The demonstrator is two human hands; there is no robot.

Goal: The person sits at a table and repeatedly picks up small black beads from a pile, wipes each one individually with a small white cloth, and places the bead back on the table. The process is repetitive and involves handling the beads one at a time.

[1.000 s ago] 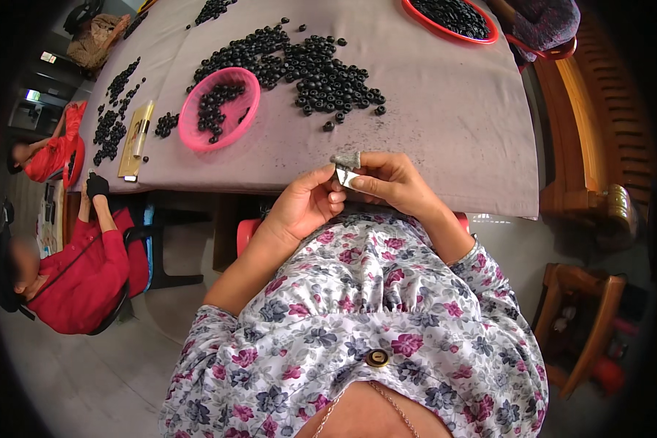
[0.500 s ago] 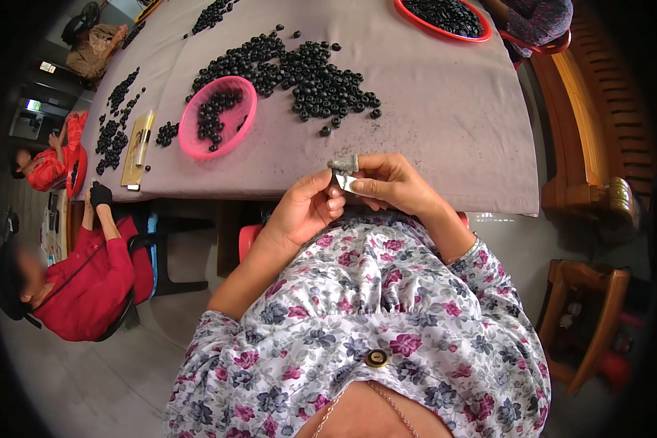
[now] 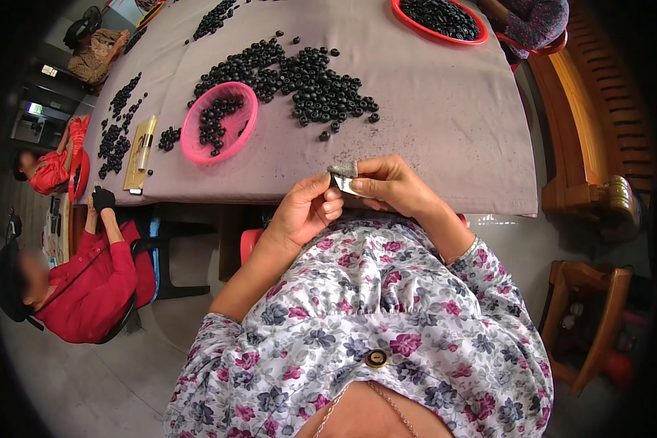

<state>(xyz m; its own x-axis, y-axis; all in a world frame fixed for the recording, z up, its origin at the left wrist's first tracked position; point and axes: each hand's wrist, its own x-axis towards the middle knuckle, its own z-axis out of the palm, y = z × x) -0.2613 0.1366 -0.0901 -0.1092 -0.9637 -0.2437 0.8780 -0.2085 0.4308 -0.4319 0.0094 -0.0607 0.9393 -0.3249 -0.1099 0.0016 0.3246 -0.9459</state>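
Note:
My right hand (image 3: 388, 187) pinches a small grey and silvery object (image 3: 343, 175) near the front edge of the table (image 3: 445, 124). My left hand (image 3: 304, 213) meets it from the left, with thumb and fingers touching the same object. Both hands hover just in front of my flowered blouse. What the object is cannot be made out. A pile of small black round pieces (image 3: 299, 73) lies on the grey cloth beyond my hands. A pink bowl (image 3: 219, 123) to its left holds several more of them.
A red tray (image 3: 439, 16) full of black pieces stands at the far right of the table. A yellow flat packet (image 3: 140, 143) lies at the left edge. A person in red (image 3: 87, 285) sits at my left; wooden chairs (image 3: 588, 321) stand at my right.
My hands stay together on the small object and have barely shifted. The person in red at the left has moved slightly.

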